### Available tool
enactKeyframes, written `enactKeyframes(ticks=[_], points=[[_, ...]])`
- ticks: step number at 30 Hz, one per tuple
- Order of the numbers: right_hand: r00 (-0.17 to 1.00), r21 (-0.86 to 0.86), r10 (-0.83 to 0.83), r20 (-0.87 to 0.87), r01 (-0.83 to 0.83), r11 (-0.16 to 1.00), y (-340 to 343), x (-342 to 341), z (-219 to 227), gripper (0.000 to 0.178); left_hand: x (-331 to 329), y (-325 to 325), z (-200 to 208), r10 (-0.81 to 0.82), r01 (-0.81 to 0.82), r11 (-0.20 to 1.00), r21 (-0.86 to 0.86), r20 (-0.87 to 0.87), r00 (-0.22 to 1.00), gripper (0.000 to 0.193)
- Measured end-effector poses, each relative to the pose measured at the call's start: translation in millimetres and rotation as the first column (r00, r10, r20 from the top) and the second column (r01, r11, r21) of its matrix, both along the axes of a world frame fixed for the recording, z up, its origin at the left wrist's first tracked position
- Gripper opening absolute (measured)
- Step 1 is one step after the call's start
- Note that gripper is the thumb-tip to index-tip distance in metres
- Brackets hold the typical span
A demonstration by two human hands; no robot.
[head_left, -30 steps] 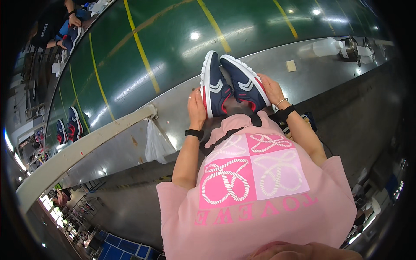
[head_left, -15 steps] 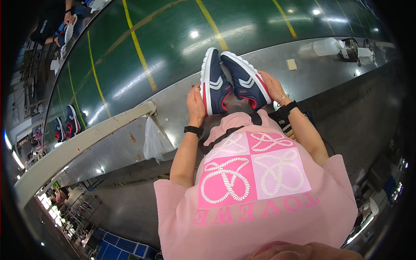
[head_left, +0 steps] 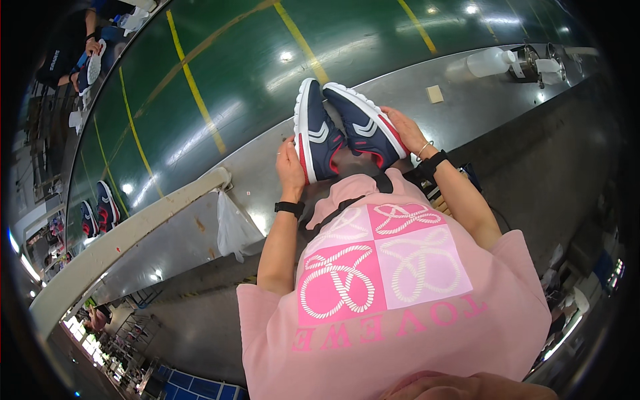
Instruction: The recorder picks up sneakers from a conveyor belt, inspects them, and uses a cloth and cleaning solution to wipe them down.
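Two navy sneakers with white soles, grey chevrons and red heel trim lie side by side on their inner edges of the metal ledge in front of me, toes pointing away and almost touching. My left hand (head_left: 289,167) is closed along the outer heel side of the left sneaker (head_left: 313,130). The right sneaker (head_left: 360,120) has my right hand (head_left: 405,130) closed along its outer heel side, fingers against the sole edge. Grey filling shows between the two heels. Parts of my fingers are hidden behind the shoes.
Beyond the metal ledge (head_left: 267,150) runs a green conveyor belt (head_left: 233,73) with yellow lines. A curved cream rail (head_left: 147,213) and a plastic bag (head_left: 233,227) are at left. A white bottle (head_left: 490,62) and small yellowish block (head_left: 435,94) lie right. Another pair of sneakers (head_left: 107,203) stands far left, near a co-worker's hand (head_left: 92,47) holding a shoe.
The whole view has shifted a little, so the sneakers and both hands sit slightly further left in it. My hands keep their hold. The co-worker's shoe has turned.
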State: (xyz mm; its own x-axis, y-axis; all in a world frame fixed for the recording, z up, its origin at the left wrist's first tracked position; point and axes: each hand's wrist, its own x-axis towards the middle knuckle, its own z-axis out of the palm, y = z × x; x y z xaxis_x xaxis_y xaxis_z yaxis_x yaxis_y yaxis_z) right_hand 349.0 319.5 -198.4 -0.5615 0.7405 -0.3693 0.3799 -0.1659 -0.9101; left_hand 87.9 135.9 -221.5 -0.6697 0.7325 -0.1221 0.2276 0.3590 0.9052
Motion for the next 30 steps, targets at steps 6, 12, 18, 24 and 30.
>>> enactKeyframes(ticks=[6,12,18,24,30], points=[[1.000,-0.026,0.021,-0.020,-0.022,0.999,1.4,-0.4,5.0,0.045,-0.2,0.5,4.2,-0.044,0.044,0.998,-0.035,-0.016,0.999,0.043],[0.998,-0.080,0.034,-0.047,-0.037,0.996,2.2,-0.6,6.0,0.045,-0.6,2.3,11.1,-0.095,0.098,0.991,-0.085,0.038,0.995,0.048],[0.995,-0.165,0.026,-0.098,-0.042,0.985,3.2,3.2,-6.2,0.043,-2.9,12.1,23.4,-0.158,0.175,0.978,-0.116,0.142,0.977,0.058],[0.998,-0.091,0.065,-0.010,-0.065,0.994,2.9,0.3,2.5,0.046,-5.8,21.0,26.9,-0.249,0.261,0.950,-0.173,0.087,0.965,0.066],[0.998,-0.191,0.003,-0.057,-0.014,0.981,3.7,0.2,9.8,0.047,-6.0,24.7,35.2,-0.260,0.281,0.950,-0.137,0.153,0.953,0.063]])
